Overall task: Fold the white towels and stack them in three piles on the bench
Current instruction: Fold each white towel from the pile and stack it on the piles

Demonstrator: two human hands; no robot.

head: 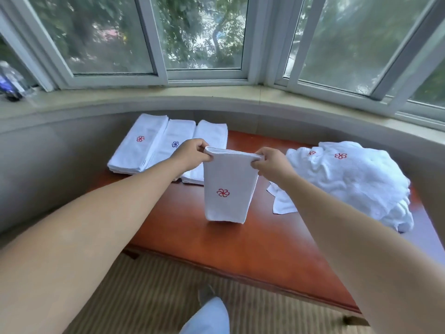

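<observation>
A folded white towel (227, 189) with a red flower mark hangs upright above the reddish wooden bench (240, 249). My left hand (190, 153) pinches its top left corner, and my right hand (271, 162) pinches the top right corner. Its lower edge reaches down close to the bench. Three piles of folded towels lie side by side at the back left: the left pile (137, 145) shows a red mark, the middle pile (173, 138) a blue mark, and the right pile (212, 136) is partly hidden behind my left hand and the towel.
A heap of unfolded white towels (349, 182) fills the bench's right side. A curved grey wall and stone windowsill (216, 100) enclose the bench. A plastic bottle (12, 80) stands on the sill at far left. A slipper (207, 317) shows on the striped floor below.
</observation>
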